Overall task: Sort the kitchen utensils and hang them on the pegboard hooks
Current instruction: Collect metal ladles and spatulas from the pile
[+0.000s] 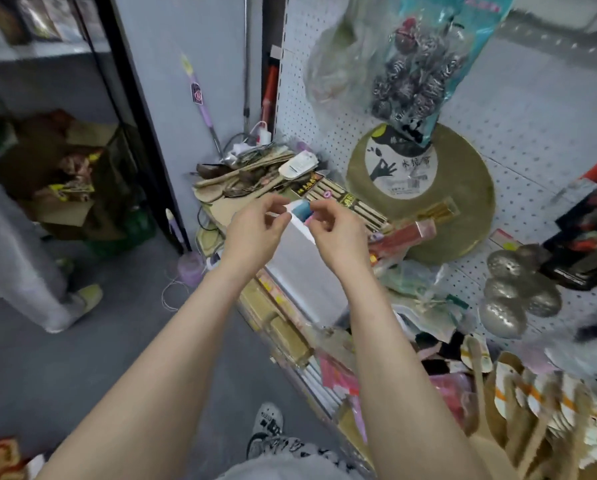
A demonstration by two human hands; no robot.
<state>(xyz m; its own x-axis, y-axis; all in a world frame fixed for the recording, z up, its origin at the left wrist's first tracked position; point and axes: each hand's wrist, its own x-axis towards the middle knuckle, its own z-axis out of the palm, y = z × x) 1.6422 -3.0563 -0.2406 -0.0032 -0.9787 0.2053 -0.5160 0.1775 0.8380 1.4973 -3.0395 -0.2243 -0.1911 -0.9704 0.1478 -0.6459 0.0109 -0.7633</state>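
Observation:
Both my hands are raised together in front of the shelf and share a small packaged item (299, 211) with a blue, pink and white top and a pale card hanging below. My left hand (255, 233) pinches its left edge between thumb and forefinger. My right hand (338, 239) pinches the right side with curled fingers. The white pegboard (532, 133) rises behind, carrying a bag of steel scourers (418, 71), a round bamboo mat (421, 188) and metal ladles (515, 292).
Wooden spoons and chopstick packs (255, 178) lie piled at the shelf's far left end. More wooden spatulas in card sleeves (532, 403) hang at lower right. Another person's leg and shoe (82, 299) stand on the grey floor at left. My own shoe (267, 427) is below.

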